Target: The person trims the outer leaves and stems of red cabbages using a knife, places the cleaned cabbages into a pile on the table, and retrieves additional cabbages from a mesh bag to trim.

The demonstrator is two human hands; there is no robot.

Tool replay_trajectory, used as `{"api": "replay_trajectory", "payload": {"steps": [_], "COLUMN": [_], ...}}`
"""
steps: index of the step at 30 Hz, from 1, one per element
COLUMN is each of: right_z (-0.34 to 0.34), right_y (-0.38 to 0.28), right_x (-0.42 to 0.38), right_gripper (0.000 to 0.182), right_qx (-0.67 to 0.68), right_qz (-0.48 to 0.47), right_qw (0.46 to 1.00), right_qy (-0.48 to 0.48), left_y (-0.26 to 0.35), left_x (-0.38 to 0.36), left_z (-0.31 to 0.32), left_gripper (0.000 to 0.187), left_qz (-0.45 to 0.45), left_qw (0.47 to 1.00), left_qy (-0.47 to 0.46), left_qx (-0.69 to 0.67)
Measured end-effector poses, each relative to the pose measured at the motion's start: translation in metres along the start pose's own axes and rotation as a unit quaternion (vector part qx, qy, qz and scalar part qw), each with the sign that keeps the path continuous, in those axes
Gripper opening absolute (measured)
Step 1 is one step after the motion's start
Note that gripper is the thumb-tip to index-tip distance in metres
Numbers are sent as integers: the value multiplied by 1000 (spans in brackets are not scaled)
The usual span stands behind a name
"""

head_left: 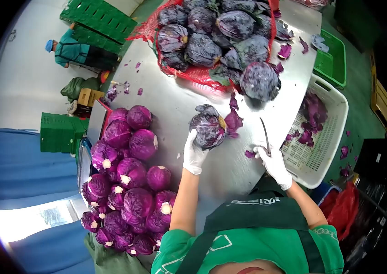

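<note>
- Head view: the dark cabbage is at the centre of the frame, above the metal counter; whether it rests on the metal or is lifted a little, I cannot tell.
- The left hand, in a white glove, is partly open around the cabbage, cupping its lower left side; the fingers underneath are hidden.
- The right hand, also gloved, right of centre, is closed around the handle of a thin curved knife, its blade pointing up the frame, apart from the cabbage.
- The cabbage should feel dense and fairly heavy for one hand, with a stiff body that bears a firm squeeze.
- Its outer leaves look weak by comparison: one curls loose at the top and would likely tear if pulled, so it makes a poor handhold.
- The rounded side, low down with the palm spread, seems the surest hold; the smooth leaves may slide under a glove.
- A yellowish patch shows on its right edge, turned from the left hand; gripping the opposite side leaves that exposed.
- Torn leaves lie just right of it, thin and light.
- Similar dark heads fill a red net bag at upper centre; glossy purple heads, probably slicker, are heaped at lower left.
</note>
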State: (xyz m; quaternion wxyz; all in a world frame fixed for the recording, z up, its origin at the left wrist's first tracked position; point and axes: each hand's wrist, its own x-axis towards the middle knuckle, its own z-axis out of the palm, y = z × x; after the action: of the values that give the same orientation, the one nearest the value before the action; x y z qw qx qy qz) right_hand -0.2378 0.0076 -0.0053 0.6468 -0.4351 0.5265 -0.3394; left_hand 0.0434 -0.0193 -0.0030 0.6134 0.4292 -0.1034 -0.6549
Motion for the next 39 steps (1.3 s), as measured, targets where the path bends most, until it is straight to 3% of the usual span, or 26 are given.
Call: {"api": "replay_trajectory", "payload": {"steps": [2, 3, 6, 9, 15, 17, 19, 20, 21, 23, 25, 27, 30, 31, 33, 35, 36, 37, 39], "right_z": [0, 3, -7, -17, -18, -22, -22, -21, -19, -13, -20, -28, -36, -39, -40, -35, -39, -45, -60], "right_y": [19, 25, 3, 18, 11, 10, -7, 1, -5, -23, -29, -41, -20, -14, -10, -4, 6, 15, 31], "right_x": [2, 3, -11, -15, -33, -35, -39, -34, -33, -30, -20, -17, -2, 4, 12, 22, 32, 42, 48], "right_gripper": [29, 29, 28, 28, 27, 30, 39, 53, 53, 62, 69, 66, 48, 46, 39, 33, 29, 21, 15], "right_qx": [20, 30, -56, -120, -48, -58, -162, -165, -164, -317, -329, -324, -255, -227, -186, -70, -75, 10, 205], "right_qz": [-58, -93, -58, -49, -54, -43, -108, -137, -137, -254, -225, -119, -189, -201, -157, -172, -193, -176, -37], "right_qw": [998, 995, 996, 990, 993, 992, 973, 969, 969, 903, 912, 938, 946, 950, 967, 974, 959, 962, 955], "right_qy": [2, 29, 47, 63, 93, 100, 125, 123, 125, 141, 100, 20, 73, 80, 72, 127, 194, 211, 211], "left_y": [-12, -18, -34, -42, -60, -64, -73, -82, -90, -103, -106, -101, -94, -78, -62, -65, -65, -65, -65], "left_x": [-18, -24, -34, -41, -45, -49, -47, -44, -41, -37, -43, -43, -25, -26, -30, -23, -21, -21, -21], "left_z": [17, 23, 37, 47, 57, 63, 57, 57, 59, 60, 78, 77, 42, 44, 69, 79, 83, 87, 95], "left_gripper": [67, 67, 66, 68, 70, 67, 66, 67, 69, 75, 75, 79, 97, 99, 105, 104, 104, 104, 97], "left_qz": [-129, -138, -228, -259, -282, -237, -222, -139, -53, 39, 59, 70, 111, 225, 305, 260, 238, 237, 236], "left_qw": [985, 984, 952, 945, 949, 971, 974, 990, 994, 972, 937, 925, 880, 737, 596, 641, 662, 662, 655], "left_qy": [-45, -46, -80, -79, -44, -8, -19, -8, 3, 52, 48, 19, -175, -194, -232, -223, -212, -214, -181], "left_qx": [-104, -104, -190, -183, -133, -41, -31, 35, 100, 224, 341, 374, 427, 607, 705, 686, 678, 678, 694]}}
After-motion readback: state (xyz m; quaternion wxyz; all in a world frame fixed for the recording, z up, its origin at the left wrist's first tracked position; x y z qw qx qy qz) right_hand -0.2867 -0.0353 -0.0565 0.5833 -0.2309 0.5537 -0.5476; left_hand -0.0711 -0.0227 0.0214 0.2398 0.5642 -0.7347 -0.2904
